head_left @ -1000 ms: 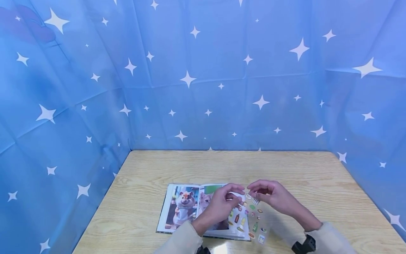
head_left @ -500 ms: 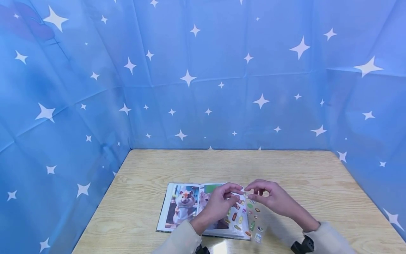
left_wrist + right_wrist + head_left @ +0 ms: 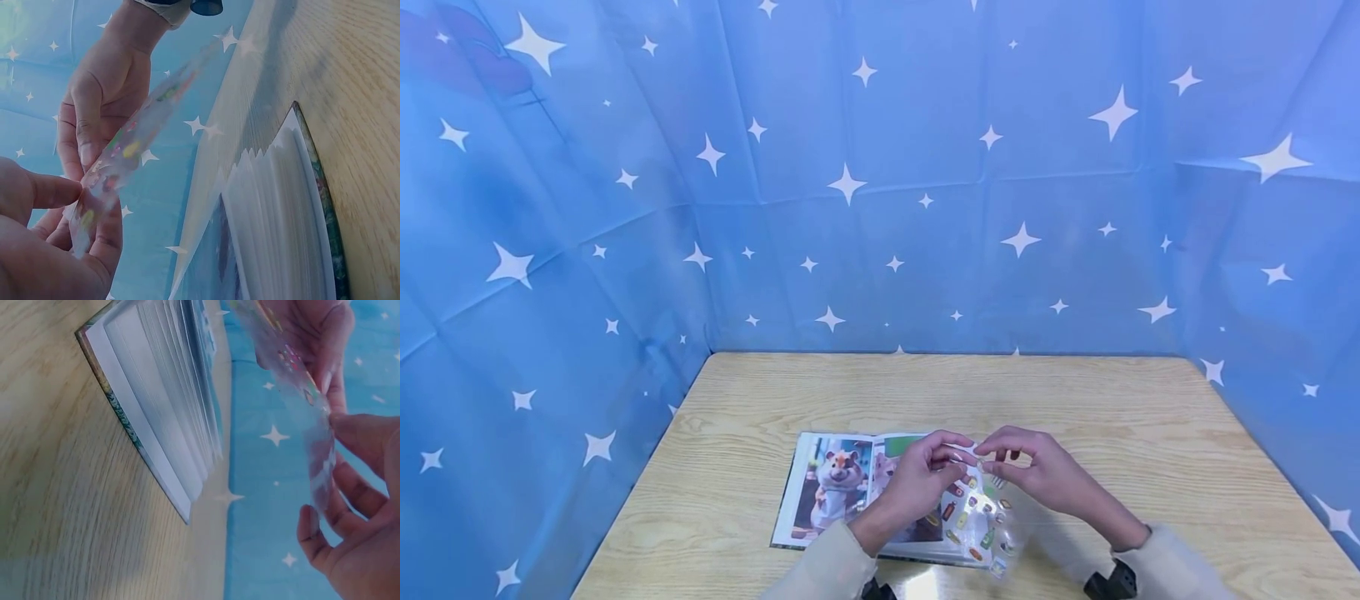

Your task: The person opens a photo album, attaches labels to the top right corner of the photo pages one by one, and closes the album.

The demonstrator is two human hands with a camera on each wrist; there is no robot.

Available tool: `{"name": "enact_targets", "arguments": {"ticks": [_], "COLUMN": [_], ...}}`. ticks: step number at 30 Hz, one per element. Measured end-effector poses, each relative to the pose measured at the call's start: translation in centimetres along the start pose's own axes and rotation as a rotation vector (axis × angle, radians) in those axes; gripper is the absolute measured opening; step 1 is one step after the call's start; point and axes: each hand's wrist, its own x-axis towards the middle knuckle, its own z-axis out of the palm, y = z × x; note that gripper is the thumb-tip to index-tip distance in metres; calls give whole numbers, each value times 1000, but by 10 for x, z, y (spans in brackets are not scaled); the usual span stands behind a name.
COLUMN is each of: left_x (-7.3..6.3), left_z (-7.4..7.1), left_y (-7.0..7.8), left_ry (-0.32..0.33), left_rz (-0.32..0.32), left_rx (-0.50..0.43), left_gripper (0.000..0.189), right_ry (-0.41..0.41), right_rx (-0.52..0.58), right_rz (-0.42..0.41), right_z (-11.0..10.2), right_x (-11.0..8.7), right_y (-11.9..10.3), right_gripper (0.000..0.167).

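A clear sticker sheet (image 3: 987,518) printed with small food and bottle pictures hangs tilted above the right page of an open photo album (image 3: 784,508). My left hand (image 3: 917,483) pinches its left upper part; in the left wrist view the thumb presses the near face of the sheet (image 3: 128,150) with fingers behind. At the top edge my right hand (image 3: 1041,473) pinches the sheet between thumb and fingers, its fingertips close to those of the left. In the right wrist view the right hand's thumb (image 3: 365,439) lies against the sheet's edge.
The album's left page shows a hamster picture (image 3: 838,483); the right page's picture (image 3: 902,446) is partly covered by the left hand. The wooden table (image 3: 820,387) extends behind, backed by a blue star-patterned curtain (image 3: 940,275).
The sticker sheet's lower part has swung left, further over the album page. My right hand has shifted slightly left, closer to the left hand, which stays nearly in place.
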Motion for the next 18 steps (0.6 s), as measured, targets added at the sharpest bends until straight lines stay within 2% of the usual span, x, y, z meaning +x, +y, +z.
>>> {"name": "enact_targets", "arguments": {"ticks": [18], "left_x": [-2], "left_z": [0], "left_y": [2], "left_ry": [-8], "left_rz": [-22], "left_rx": [-8], "left_gripper": [29], "right_ry": [39], "right_rx": [-30], "right_rz": [-15], "right_z": [7], "right_x": [-1], "right_y": [3], "right_gripper": [25]}}
